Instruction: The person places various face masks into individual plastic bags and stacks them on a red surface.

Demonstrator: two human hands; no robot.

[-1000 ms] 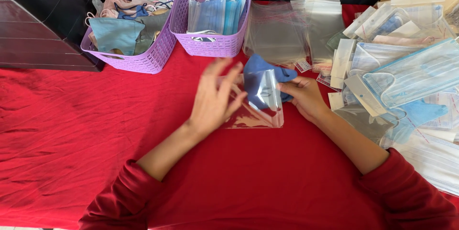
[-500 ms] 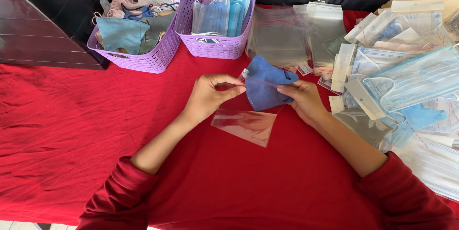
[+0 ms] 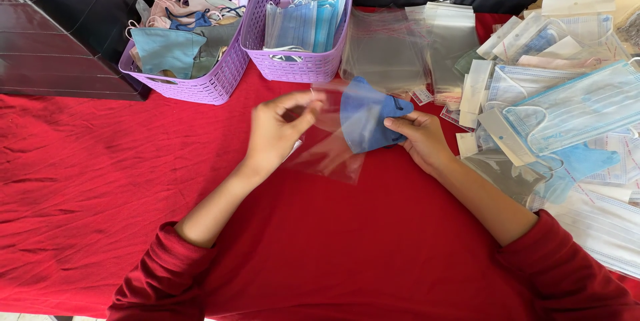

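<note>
While both red sleeves [image 3: 200, 261] rest low over the red counter [image 3: 100, 174], the left hand [image 3: 277, 131] pinches the upper edge of a clear plastic bag [image 3: 327, 144] between thumb and fingers, bag lifted off the cloth and hanging loose. The right hand [image 3: 423, 141] grips a folded blue mask [image 3: 367, 121] by its right edge — the mask sits at the bag's mouth, overlapping it, how far inside I cannot tell. To do this well, judging from here: keep the bag mouth pulled open and taut, feed the mask in folded edge first, ear loops tucked so they don't snag. Right of the hands lie bagged masks [image 3: 573, 108] in a heap. Beyond, a stack of empty clear bags [image 3: 400, 48], then two purple baskets — the left basket [image 3: 200, 81] with mixed cloth masks, the right basket [image 3: 293, 64] with pale blue ones.
</note>
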